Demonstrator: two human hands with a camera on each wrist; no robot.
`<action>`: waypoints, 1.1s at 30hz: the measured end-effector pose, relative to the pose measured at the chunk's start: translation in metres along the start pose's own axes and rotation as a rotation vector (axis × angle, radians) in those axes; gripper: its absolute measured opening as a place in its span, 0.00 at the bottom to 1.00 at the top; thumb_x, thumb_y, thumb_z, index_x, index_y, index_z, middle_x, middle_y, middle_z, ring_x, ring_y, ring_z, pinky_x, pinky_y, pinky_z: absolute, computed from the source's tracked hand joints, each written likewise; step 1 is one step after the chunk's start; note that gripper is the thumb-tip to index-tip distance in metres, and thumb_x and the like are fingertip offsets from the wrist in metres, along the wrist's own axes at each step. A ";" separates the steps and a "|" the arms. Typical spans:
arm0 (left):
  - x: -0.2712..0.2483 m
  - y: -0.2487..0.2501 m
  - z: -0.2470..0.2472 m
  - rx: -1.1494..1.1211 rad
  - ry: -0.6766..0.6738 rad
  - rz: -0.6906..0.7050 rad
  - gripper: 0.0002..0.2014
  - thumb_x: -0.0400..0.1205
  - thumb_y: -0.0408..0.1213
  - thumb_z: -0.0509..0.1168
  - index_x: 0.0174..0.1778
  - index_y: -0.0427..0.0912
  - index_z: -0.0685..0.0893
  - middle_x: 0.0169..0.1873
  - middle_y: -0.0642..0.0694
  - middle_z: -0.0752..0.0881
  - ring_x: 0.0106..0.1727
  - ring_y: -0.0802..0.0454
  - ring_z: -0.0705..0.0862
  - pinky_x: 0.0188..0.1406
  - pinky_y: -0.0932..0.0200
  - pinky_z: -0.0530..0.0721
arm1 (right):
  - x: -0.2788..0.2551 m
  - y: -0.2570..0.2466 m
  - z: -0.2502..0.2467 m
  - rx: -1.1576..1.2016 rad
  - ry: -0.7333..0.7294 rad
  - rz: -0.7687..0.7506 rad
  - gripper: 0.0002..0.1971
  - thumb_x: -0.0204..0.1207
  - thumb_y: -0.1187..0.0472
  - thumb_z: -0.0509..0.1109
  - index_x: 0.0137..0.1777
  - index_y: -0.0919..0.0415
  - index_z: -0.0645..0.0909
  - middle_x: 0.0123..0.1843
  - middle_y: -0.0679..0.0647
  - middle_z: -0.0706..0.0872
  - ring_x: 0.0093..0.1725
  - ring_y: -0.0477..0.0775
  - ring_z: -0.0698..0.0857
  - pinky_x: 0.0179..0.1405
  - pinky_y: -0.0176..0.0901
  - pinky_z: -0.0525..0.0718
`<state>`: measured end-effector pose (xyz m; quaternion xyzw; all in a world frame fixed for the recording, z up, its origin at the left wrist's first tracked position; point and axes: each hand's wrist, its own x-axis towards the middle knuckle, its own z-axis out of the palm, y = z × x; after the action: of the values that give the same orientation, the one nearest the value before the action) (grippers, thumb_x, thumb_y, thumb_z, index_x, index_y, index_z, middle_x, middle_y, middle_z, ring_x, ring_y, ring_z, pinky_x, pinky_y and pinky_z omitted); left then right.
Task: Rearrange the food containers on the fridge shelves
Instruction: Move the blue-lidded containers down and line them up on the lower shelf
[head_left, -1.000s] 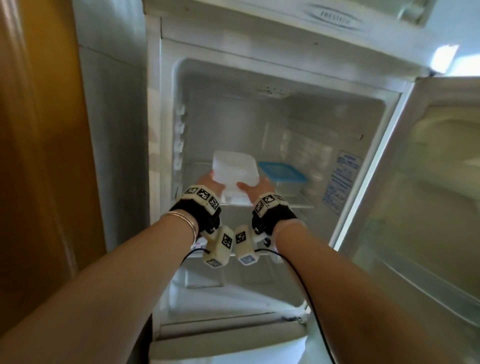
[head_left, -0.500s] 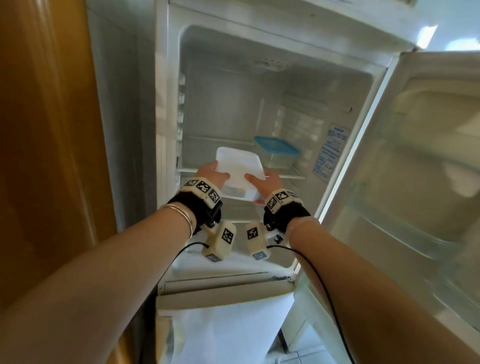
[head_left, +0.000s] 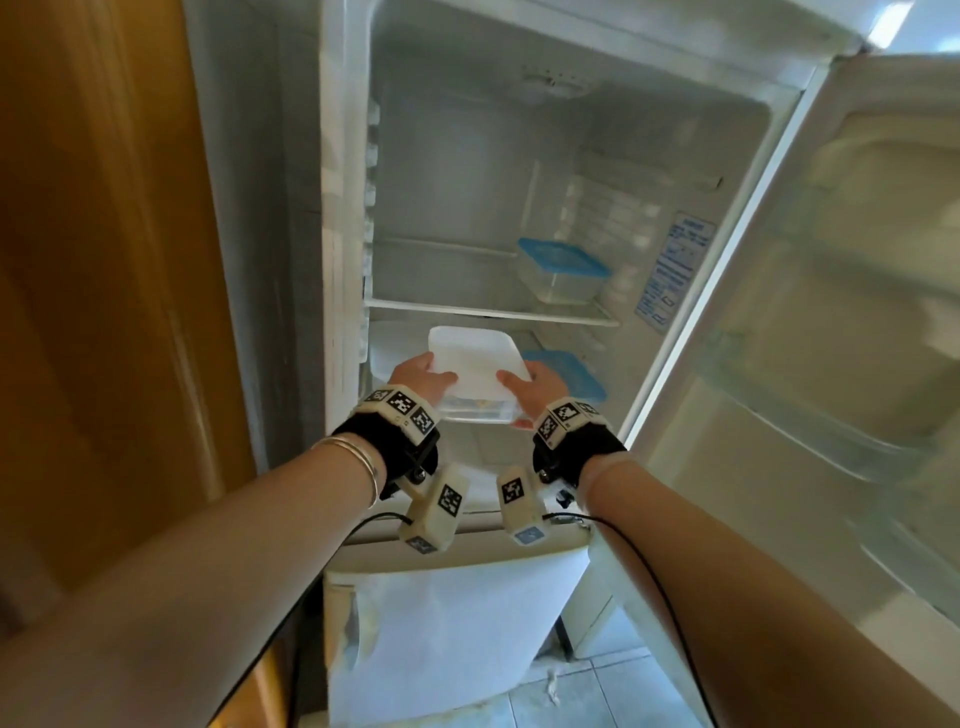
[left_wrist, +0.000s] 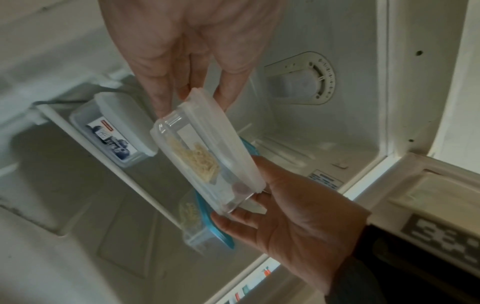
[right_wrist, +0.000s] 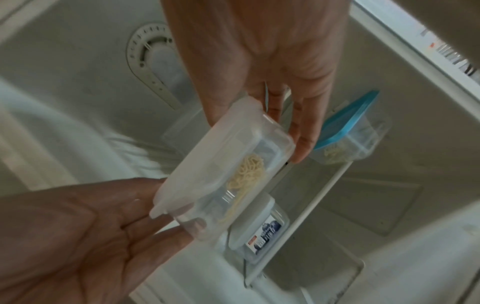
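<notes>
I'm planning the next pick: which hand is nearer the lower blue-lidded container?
Right. The right hand grips the white-lidded container's right edge, directly beside the lower blue-lidded container; the left hand grips the opposite edge, farther away.

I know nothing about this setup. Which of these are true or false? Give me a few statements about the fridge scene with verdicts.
1. The left hand and right hand both hold the white-lidded container. True.
2. That container is empty. False: pale noodles show through its clear wall.
3. A blue-lidded container sits on the upper shelf. True.
4. The fridge door is closed. False: it stands open on the right.
</notes>
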<state>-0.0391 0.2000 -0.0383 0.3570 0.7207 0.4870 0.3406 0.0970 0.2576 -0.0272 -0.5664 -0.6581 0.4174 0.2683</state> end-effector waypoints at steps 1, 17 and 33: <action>0.003 -0.002 -0.001 0.002 0.009 -0.002 0.30 0.79 0.36 0.66 0.78 0.37 0.69 0.76 0.41 0.74 0.74 0.43 0.76 0.77 0.51 0.72 | 0.002 0.000 0.004 -0.010 -0.012 0.002 0.25 0.78 0.52 0.66 0.72 0.63 0.73 0.66 0.63 0.81 0.63 0.67 0.82 0.55 0.63 0.87; 0.087 -0.006 -0.010 0.170 0.176 -0.101 0.27 0.83 0.33 0.55 0.80 0.37 0.64 0.79 0.38 0.69 0.78 0.42 0.71 0.79 0.53 0.67 | 0.105 -0.016 0.048 -0.131 -0.161 -0.047 0.24 0.83 0.56 0.57 0.77 0.66 0.68 0.74 0.65 0.75 0.72 0.65 0.76 0.71 0.52 0.74; 0.145 -0.013 -0.002 0.093 0.360 -0.164 0.24 0.86 0.27 0.51 0.81 0.36 0.62 0.78 0.36 0.70 0.76 0.41 0.73 0.63 0.62 0.76 | 0.171 -0.012 0.086 -0.166 -0.337 -0.111 0.30 0.83 0.51 0.58 0.83 0.56 0.55 0.81 0.58 0.68 0.77 0.60 0.72 0.75 0.50 0.71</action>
<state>-0.1176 0.3185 -0.0706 0.2198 0.8181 0.4800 0.2280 -0.0174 0.4019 -0.0810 -0.4714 -0.7562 0.4350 0.1294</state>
